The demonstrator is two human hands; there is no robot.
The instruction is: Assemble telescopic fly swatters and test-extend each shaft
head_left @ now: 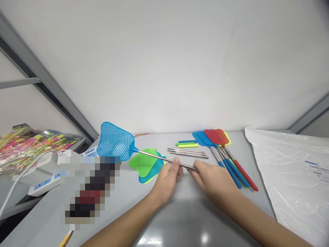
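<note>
A bright blue, perforated plastic fly swatter (pixel 115 141) with a thin silver metal rod (pixel 154 155) is held in both hands above a grey tabletop (pixel 177 216). Its broad, mesh-like head points left and slightly away from the person; its long axis slants from there down to the right, a little nearer the body. It looks light: the head thin and probably bendy, the rod stiff, smooth and perhaps slippery, so the metal seems the surest place to grasp. The left hand (pixel 167 176) is closed around the rod, thumb on top; the right hand (pixel 212 175) grips the thicker metal end just beside it. Beyond the rod lie a lime-green perforated plastic head (pixel 144 164) overlapping a blue one, and loose silver metal tubes (pixel 189 152). Farther right, swatters with blue and red handles (pixel 243 171) fan out near a translucent white plastic sheet (pixel 290 164).
</note>
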